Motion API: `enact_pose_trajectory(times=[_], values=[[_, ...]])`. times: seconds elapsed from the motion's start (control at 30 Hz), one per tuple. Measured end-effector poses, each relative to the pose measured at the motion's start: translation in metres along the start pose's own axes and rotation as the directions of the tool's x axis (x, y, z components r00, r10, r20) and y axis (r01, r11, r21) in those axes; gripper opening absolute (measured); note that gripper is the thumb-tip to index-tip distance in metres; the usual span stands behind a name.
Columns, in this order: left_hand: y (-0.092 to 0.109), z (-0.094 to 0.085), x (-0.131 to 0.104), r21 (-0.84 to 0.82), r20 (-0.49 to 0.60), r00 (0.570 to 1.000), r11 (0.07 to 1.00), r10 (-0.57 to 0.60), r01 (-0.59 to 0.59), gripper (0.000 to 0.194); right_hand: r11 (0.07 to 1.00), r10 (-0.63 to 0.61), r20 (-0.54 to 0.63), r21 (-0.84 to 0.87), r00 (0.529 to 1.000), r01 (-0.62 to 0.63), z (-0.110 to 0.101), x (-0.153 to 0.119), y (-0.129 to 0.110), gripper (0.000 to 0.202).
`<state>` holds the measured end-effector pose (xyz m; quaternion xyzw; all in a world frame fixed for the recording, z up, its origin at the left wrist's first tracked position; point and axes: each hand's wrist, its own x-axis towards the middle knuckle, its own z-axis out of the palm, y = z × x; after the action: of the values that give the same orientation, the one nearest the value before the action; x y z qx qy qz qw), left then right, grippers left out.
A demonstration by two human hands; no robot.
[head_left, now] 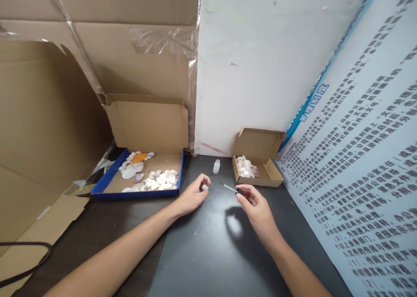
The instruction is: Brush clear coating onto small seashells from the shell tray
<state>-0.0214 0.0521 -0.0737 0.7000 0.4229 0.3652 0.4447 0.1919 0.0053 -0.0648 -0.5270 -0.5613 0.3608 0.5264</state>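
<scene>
Between the curled fingers of my left hand (194,196) is a small pale seashell (204,187), partly covered by the fingertips. My right hand (257,206) pinches a brush applicator (230,187) by its black cap, and the thin stem points left toward the shell without touching it. Just beyond both hands a small uncapped bottle (216,167) with whitish contents stands upright on the dark tabletop (192,253).
An open blue-edged cardboard box (137,194) at left holds many white shells and an orange one (139,157). A smaller open box (276,175) with shells stands at right. Cardboard walls and a printed poster (368,158) border the table; a black cable (42,245) lies at lower left.
</scene>
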Motion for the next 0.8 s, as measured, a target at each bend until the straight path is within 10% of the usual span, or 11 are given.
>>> enact_pose_trajectory(times=[0.8], values=[[0.0023, -0.0041, -0.0058, -0.487, 0.135, 0.969, 0.839, -0.205, 0.245, 0.033, 0.986, -0.085, 0.064, -0.139, 0.994, 0.093, 0.0064, -0.0083, -0.0034, 0.027]])
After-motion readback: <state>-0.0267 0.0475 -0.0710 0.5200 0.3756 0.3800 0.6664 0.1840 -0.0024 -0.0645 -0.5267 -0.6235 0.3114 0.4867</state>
